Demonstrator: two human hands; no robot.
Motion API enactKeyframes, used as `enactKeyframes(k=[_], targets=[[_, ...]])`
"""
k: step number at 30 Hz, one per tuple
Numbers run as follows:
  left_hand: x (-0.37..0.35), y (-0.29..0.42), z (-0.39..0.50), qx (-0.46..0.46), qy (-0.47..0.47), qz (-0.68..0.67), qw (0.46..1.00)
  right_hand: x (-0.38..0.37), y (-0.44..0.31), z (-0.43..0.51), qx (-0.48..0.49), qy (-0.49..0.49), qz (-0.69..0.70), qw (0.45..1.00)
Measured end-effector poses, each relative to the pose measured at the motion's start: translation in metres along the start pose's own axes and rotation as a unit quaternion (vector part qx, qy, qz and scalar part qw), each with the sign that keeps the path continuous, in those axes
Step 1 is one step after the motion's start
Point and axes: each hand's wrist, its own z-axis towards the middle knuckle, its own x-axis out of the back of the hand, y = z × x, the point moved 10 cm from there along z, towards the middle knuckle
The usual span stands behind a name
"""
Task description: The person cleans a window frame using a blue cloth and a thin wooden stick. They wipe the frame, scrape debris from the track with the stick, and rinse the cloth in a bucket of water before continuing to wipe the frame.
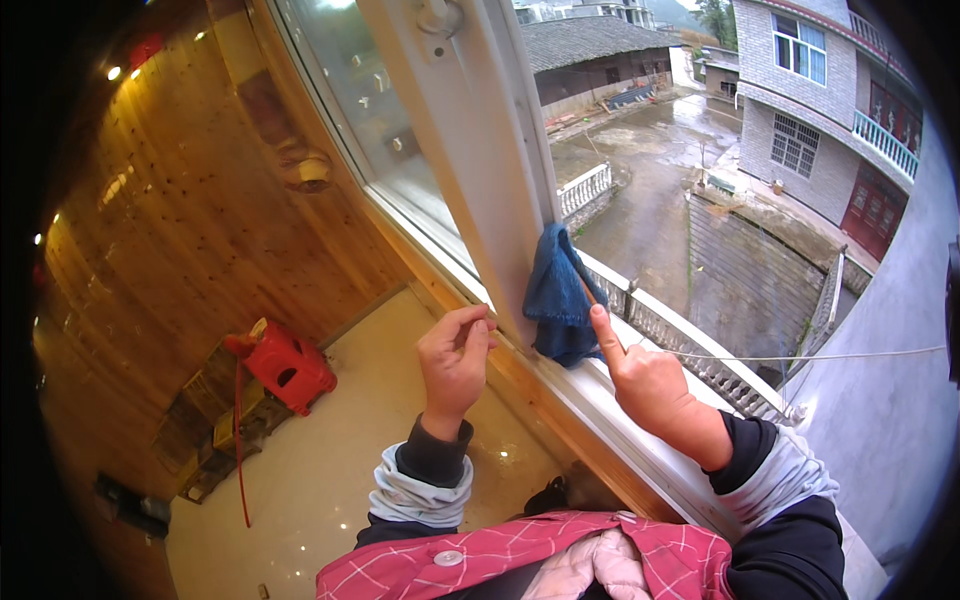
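A blue cloth (562, 300) lies bunched in the lower corner of the window opening, against the white window frame (487, 150). My right hand (652, 386) grips a thin brown stick (587, 291), its index finger stretched along it; the stick's upper end rests against the cloth. My left hand (456, 360) is raised beside the frame above the wooden sill, fingers curled towards the thumb. Nothing is visible between its fingers.
A wooden sill board (540, 401) runs under the white window track (637, 442). The sliding glass pane (367, 97) stands at upper left. On the indoor floor is a red plastic stool (289, 367) near wooden crates (240, 420). A thin cord (847, 355) crosses outside, above a balustrade (682, 337).
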Motion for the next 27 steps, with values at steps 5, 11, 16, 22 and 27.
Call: enactKeyframes(k=[5,11,16,22,27], targets=[[-0.028,-0.016,-0.005,0.04,-0.008,-0.043,0.998,-0.018,-0.004,-0.023,0.008,-0.085,-0.003,0.996],[-0.043,-0.035,-0.007,0.09,-0.017,-0.045,0.995,-0.034,0.0,-0.038,-0.01,-0.157,0.044,0.987],[-0.058,-0.047,-0.009,0.107,-0.045,0.019,0.993,-0.032,0.006,-0.041,-0.019,-0.233,0.083,0.969],[-0.081,-0.051,-0.027,0.116,-0.096,0.204,0.967,-0.007,0.019,-0.015,0.003,-0.304,0.123,0.945],[-0.095,-0.042,-0.037,0.087,-0.077,0.32,0.94,0.003,0.03,0.016,0.028,-0.422,0.115,0.899]])
